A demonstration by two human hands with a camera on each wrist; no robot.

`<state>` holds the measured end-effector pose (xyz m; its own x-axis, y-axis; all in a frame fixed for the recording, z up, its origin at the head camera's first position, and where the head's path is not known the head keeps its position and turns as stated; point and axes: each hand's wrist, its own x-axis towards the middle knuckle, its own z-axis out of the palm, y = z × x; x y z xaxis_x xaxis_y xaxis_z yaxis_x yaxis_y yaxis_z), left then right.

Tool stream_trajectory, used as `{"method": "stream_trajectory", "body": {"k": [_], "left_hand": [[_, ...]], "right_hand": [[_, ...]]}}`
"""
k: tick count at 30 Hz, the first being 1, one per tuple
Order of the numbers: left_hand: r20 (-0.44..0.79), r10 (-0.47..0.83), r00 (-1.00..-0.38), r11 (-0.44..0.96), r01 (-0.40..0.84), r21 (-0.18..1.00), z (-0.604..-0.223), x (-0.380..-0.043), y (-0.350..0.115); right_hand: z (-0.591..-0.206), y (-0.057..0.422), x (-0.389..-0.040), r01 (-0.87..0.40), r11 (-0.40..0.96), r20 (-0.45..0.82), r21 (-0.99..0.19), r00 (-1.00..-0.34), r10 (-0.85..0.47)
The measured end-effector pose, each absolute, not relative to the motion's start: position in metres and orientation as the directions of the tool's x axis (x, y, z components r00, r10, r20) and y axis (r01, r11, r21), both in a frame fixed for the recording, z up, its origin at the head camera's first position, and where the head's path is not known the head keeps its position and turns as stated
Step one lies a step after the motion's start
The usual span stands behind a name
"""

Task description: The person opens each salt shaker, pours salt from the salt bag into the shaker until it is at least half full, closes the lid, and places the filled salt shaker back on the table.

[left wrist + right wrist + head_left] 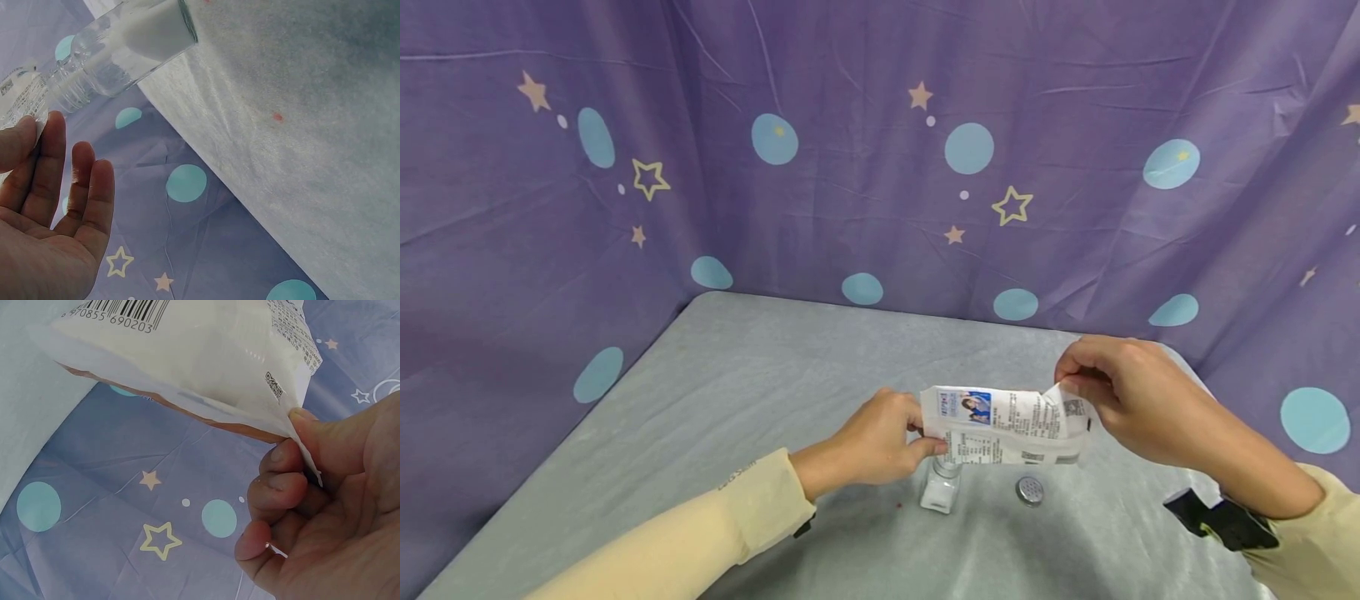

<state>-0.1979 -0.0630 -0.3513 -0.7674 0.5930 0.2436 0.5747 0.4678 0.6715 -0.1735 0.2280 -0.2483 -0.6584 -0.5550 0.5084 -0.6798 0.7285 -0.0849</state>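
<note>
A white printed packet is held up between both hands, tilted with its right end raised in the head view. My left hand pinches its left end between thumb and fingers. At the right end, my right hand pinches a corner, seen close in the right wrist view. Under the packet's left end stands a small glass shaker bottle, its threaded neck right at the packet's edge. White contents fill part of the bottle, and a pale streak shows inside the neck. The packet's opening is hidden.
A perforated metal shaker lid lies on the grey cloth-covered table, right of the bottle. A tiny red speck is on the cloth left of it. Purple patterned curtains close off the back and sides.
</note>
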Motion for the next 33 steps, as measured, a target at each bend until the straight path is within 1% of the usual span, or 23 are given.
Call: {"method": "stream_trajectory", "body": {"k": [14, 33], "left_hand": [[0.233, 0.595, -0.769, 0.467, 0.567, 0.679, -0.3521, -0.1983, -0.0632], [0.253, 0.601, -0.758, 0.458, 0.586, 0.668, -0.3524, -0.1982, -0.0625]], "right_hand": [[-0.2493, 0.2280, -0.1737, -0.684, 0.724, 0.508, -0.092, -0.658, -0.556], [-0.2473, 0.2280, -0.1725, -0.675, 0.733, 0.510, -0.088, -0.662, -0.549]]}}
